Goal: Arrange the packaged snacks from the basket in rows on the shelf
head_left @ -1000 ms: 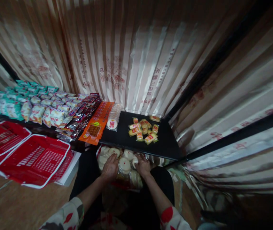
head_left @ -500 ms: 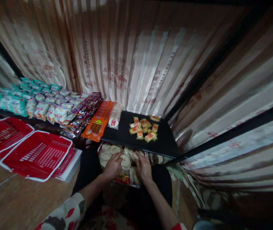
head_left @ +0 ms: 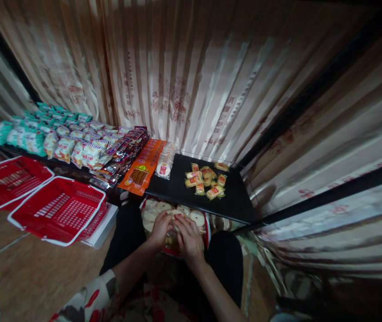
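Note:
An open box with a red-and-white rim sits between my knees under the shelf edge. It holds clear packets of round white crackers, with yellowish packets lower down. My left hand and my right hand meet over the box. Their fingers are bent around a pale packet with a red mark, mostly covered by the hands. On the black shelf above lie a similar cracker packet, an orange snack bag and several small yellow-wrapped cakes.
Teal snack bags, white snack bags and dark red packets fill the shelf's left part. Red baskets stand on the tiled floor beside a white box. Black posts and pleated curtains enclose the shelf.
My hands have come together over the middle of the box, the right one moving left, and their fingers have closed around a packet. The view has shifted slightly.

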`<action>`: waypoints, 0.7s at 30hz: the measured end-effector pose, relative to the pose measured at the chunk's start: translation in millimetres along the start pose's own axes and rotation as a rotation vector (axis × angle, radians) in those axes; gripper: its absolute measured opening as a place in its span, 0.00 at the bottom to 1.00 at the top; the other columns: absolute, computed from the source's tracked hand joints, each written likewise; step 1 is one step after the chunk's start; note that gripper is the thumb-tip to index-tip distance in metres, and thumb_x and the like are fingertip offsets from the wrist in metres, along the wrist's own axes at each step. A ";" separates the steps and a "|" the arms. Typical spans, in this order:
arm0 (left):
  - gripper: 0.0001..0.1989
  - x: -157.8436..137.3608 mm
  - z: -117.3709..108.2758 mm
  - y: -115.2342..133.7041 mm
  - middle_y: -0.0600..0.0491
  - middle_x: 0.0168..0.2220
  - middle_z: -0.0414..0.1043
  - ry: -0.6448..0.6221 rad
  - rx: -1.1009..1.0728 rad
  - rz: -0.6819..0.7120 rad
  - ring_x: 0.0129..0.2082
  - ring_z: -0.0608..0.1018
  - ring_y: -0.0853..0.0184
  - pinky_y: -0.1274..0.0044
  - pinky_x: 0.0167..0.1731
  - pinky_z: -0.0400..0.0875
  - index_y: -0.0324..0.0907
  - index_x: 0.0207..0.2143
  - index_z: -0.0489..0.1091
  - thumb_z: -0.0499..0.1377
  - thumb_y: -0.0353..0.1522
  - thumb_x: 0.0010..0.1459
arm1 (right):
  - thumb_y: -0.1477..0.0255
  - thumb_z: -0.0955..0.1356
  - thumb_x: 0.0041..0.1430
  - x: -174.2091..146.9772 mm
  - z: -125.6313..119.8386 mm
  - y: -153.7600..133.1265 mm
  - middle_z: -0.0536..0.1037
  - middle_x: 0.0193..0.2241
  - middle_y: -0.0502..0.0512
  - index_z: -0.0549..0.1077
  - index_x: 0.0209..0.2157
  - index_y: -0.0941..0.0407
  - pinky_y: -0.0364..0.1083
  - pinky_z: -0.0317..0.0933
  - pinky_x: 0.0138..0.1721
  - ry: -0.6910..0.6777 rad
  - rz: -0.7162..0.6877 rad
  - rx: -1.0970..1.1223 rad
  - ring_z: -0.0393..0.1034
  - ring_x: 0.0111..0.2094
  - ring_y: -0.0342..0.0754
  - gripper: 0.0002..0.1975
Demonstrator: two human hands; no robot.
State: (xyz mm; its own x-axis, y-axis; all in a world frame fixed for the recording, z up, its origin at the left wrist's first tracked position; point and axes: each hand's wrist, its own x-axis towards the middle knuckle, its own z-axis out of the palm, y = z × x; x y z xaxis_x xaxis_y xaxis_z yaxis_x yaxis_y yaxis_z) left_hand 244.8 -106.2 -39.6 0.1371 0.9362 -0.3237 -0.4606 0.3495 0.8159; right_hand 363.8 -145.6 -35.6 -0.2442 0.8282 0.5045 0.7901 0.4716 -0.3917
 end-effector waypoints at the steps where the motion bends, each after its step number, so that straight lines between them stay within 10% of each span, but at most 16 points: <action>1: 0.12 0.2 -0.8 3.7 0.51 0.34 0.74 0.029 0.000 0.005 0.36 0.77 0.65 0.75 0.36 0.71 0.40 0.35 0.67 0.58 0.36 0.48 | 0.77 0.61 0.58 0.5 1.0 -3.5 0.73 0.50 0.56 0.71 0.50 0.53 0.55 0.61 0.51 -0.002 -0.016 0.007 0.64 0.51 0.52 0.19; 8: 0.14 10.9 -12.5 21.6 0.53 0.34 0.75 0.082 0.084 0.013 0.31 0.76 0.67 0.76 0.32 0.71 0.41 0.38 0.68 0.54 0.28 0.46 | 0.72 0.62 0.60 8.4 -8.8 -9.5 0.75 0.47 0.58 0.73 0.46 0.53 0.56 0.60 0.52 0.017 0.006 0.126 0.67 0.49 0.52 0.14; 14: 0.13 18.3 -19.6 24.8 0.53 0.30 0.75 0.095 0.084 0.002 0.29 0.77 0.65 0.73 0.31 0.72 0.41 0.38 0.67 0.53 0.27 0.48 | 0.61 0.64 0.56 18.2 -11.0 15.7 0.72 0.48 0.64 0.69 0.48 0.57 0.55 0.64 0.46 0.199 0.552 0.223 0.67 0.48 0.55 0.21; 21: 0.09 12.6 -13.2 18.3 0.50 0.36 0.76 0.087 0.088 0.024 0.32 0.78 0.65 0.71 0.33 0.73 0.42 0.38 0.66 0.53 0.31 0.53 | 0.55 0.70 0.45 25.8 13.5 3.8 0.79 0.31 0.55 0.69 0.40 0.55 0.47 0.67 0.29 0.042 0.893 0.959 0.73 0.30 0.50 0.23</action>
State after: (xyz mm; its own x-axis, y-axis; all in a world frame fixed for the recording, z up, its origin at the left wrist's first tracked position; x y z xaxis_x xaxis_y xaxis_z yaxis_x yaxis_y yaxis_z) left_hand 226.5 -88.5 -35.1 0.0486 0.9390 -0.3404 -0.3832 0.3322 0.8618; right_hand 353.0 -118.3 -34.4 0.1829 0.9635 -0.1954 -0.0466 -0.1901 -0.9807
